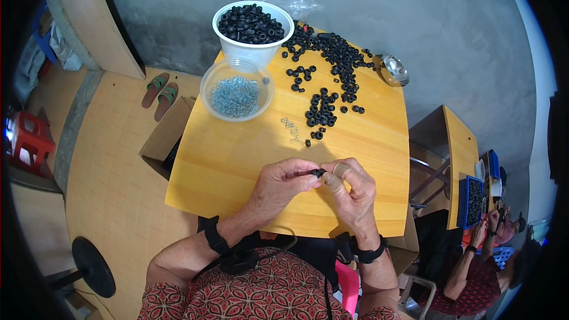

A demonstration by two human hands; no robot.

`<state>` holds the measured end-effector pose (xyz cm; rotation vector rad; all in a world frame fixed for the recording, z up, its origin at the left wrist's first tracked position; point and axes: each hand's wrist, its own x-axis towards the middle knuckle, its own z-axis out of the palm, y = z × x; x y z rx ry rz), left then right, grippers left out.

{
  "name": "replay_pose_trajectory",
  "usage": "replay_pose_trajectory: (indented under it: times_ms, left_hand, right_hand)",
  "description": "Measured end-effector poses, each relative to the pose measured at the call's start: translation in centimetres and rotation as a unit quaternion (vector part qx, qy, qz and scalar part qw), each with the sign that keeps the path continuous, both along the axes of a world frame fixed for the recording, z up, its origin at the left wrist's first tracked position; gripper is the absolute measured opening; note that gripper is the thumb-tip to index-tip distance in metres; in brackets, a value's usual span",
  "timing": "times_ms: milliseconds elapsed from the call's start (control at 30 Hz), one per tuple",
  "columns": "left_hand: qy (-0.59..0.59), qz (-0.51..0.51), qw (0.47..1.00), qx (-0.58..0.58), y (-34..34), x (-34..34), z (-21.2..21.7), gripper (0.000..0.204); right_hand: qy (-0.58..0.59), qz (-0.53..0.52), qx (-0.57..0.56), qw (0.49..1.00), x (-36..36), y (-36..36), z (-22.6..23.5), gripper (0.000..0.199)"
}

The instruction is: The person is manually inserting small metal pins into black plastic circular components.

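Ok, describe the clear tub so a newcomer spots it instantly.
Find the yellow table. Near its left edge, in front of the white bucket of black parts, sits a clear round tub. Unlike the bucket, it's see-through and holds small bluish pieces.

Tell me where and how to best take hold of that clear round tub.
I'd probably pinch the clear tub by its near rim, from the person's side: it stands upright with an open, round edge free there, while the white bucket crowds its far side.

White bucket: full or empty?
Nearly full: the bucket holds black parts heaped close to its rim.
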<state>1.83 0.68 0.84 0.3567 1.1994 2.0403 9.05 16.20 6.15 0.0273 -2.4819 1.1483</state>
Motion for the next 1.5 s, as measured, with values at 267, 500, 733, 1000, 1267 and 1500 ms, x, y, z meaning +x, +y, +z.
replay_pose_trajectory:
  times_ms: [267,500,733,1000,1267,1500]
  left_hand:
    - [0.013,-0.005,1.000,0.014,0.2,0.2,-0.2,0.023]
    - [-0.006,-0.003,1.000,0.023,0.4,0.6,-0.7,0.023]
    - [-0.001,0.007,1.000,0.017,0.9,1.0,-1.8,0.020]
    - [0.014,-0.051,0.999,0.009,1.1,0.1,-1.2,0.021]
    - [0.039,-0.093,0.993,-0.068,1.2,-0.9,0.9,0.025]
    - [0.063,-0.029,0.994,-0.080,2.0,-0.2,1.1,0.019]
  right_hand:
    - [0.002,-0.025,-0.066,0.997,0.2,-0.6,-1.2,0.004]
    - [0.047,-0.075,-0.058,0.994,0.3,-1.5,-2.4,0.005]
    - [0.104,-0.060,0.051,0.992,0.8,-1.3,-3.2,0.020]
    - [0.093,-0.057,0.136,0.985,1.5,-0.6,-2.9,0.037]
    - [0.109,-0.073,0.180,0.975,1.4,-0.7,-2.2,0.037]
    - [0.068,-0.013,0.258,0.964,0.7,1.2,-0.4,0.027]
